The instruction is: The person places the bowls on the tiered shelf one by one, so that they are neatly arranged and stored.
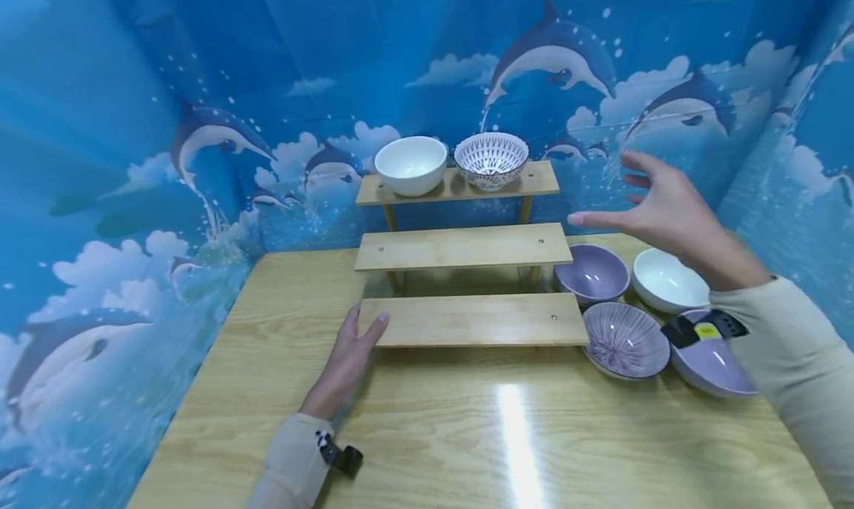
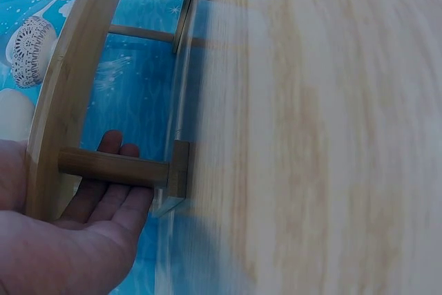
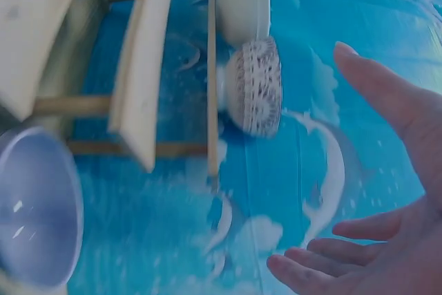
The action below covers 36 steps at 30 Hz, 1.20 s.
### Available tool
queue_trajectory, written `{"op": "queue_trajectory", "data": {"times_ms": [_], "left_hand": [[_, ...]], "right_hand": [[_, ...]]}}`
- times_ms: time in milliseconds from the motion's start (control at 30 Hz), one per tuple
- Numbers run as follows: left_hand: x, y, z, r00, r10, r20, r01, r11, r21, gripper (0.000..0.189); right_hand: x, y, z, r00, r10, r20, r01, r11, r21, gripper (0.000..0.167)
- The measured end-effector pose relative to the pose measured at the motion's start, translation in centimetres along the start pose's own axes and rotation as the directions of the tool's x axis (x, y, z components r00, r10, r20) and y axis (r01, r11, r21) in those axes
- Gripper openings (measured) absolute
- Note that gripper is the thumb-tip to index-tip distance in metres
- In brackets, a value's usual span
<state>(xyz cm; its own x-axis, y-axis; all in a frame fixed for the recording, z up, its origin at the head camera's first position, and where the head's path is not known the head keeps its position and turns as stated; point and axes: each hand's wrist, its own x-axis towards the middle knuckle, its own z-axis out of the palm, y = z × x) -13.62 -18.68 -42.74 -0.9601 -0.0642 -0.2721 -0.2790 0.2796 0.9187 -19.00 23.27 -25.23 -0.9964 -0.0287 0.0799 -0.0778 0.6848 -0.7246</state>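
A three-tier wooden display rack (image 1: 467, 321) stands on the table. My left hand (image 1: 348, 350) grips the left end of its lowest board, thumb on top; in the left wrist view its fingers (image 2: 114, 202) reach underneath, behind a round support post (image 2: 114, 166). Up in the air right of the rack is my right hand (image 1: 660, 205), thumb and fingers spread wide, holding nothing. On the top board sit a plain white bowl (image 1: 411, 167) and, to its right, a patterned white bowl (image 1: 491, 161) with dark marks. The middle and lowest boards carry no bowls.
Right of the rack, on the table (image 1: 427, 427), stand a purple bowl (image 1: 592, 273), a white bowl (image 1: 669, 281), a streaked purple bowl (image 1: 626, 340) and a larger lilac bowl (image 1: 714, 368), partly hidden by my right wrist. A blue dolphin-print curtain (image 1: 400, 50) encloses the back and sides.
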Motion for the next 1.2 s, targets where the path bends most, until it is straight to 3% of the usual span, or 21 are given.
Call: {"op": "queue_trajectory", "data": {"times_ms": [233,500,767,1067,1200], "left_hand": [[0.1,0.0,-0.1,1.000,0.005,-0.008,-0.005,1.000,0.003,0.103],[0.1,0.1,0.2,1.000,-0.011,-0.018,0.011,1.000,0.008,0.102],[0.2,0.1,0.2,1.000,-0.009,-0.012,0.009,1.000,0.000,0.103],[0.2,0.1,0.1,0.999,-0.034,-0.016,0.035,0.999,0.017,0.106],[0.2,0.1,0.1,0.999,-0.047,-0.023,0.048,0.999,0.022,0.106]], "right_hand": [[-4.4,5.5,-1.1,0.996,0.085,-0.016,-0.085,0.996,-0.039,0.119],[-8.2,11.1,-1.2,0.991,0.121,-0.055,-0.126,0.986,-0.105,0.119],[-11.3,15.0,-0.6,0.974,0.214,-0.068,-0.222,0.963,-0.153,0.122],[-13.4,18.4,0.1,0.976,0.198,-0.094,-0.212,0.961,-0.178,0.122],[-13.9,19.5,0.6,0.974,0.207,-0.090,-0.217,0.967,-0.130,0.124]]}}
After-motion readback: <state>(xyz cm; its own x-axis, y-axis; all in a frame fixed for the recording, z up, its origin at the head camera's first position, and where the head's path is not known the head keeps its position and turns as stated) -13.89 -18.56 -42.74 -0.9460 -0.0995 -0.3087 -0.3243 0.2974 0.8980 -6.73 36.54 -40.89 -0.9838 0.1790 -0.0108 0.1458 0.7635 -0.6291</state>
